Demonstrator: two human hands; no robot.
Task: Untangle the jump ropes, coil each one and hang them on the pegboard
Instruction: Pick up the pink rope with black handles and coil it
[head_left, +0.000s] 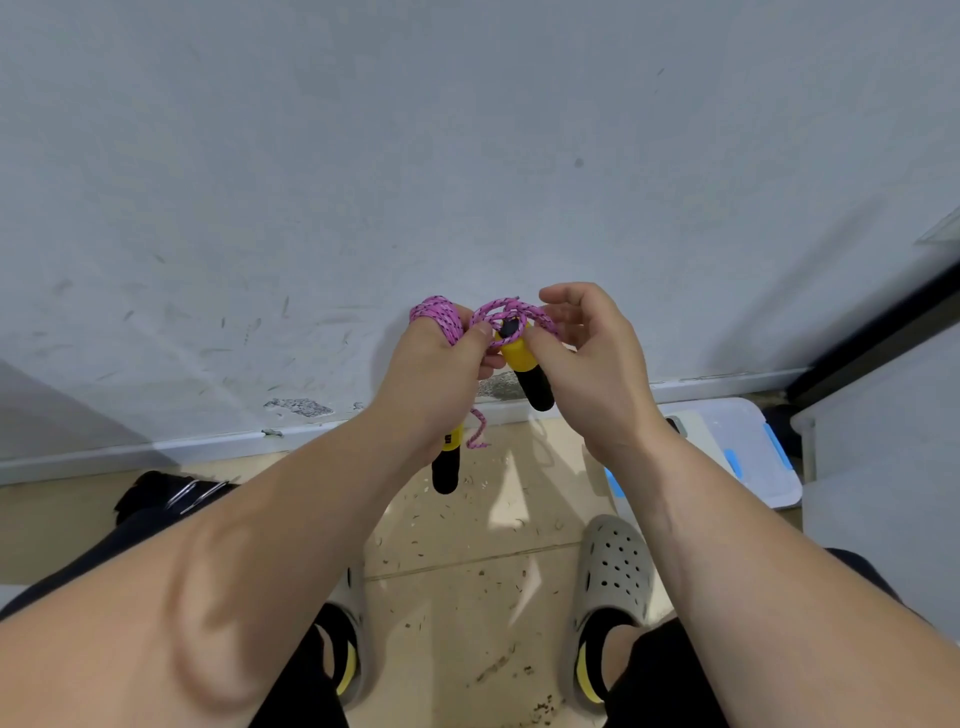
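1. The left hand (441, 358) is holding the pink rope (439, 317), with turns wound round its curled fingers and the thumb pressing a loop. The right hand (587, 358) is pinching that loop at the top of the near-centre handle (524, 369). Both hands are clamped on the rope, held up in front of the wall (467, 156).
2. The coil is sitting far out toward the left fingertips. If those fingers are straightening while the right hand is pulling, the turns are likely sliding off and falling open.
3. The small loop is circling the handle's dark cap. Pulling it too hard is probably cinching it into a knot; leaving it slack is letting it slip back over the cap.
4. The second handle (447, 462) is hanging below the left hand, with a short tail (478, 431) dangling beside it. Its weight is likely tugging on the coil, and any swing is risking a fresh tangle.
5. A dropped rope is landing on the littered floor (467, 545), near the bin (743, 447) at the right.
6. The pegboard is not showing, so I cannot tell how far the coil is having to travel.
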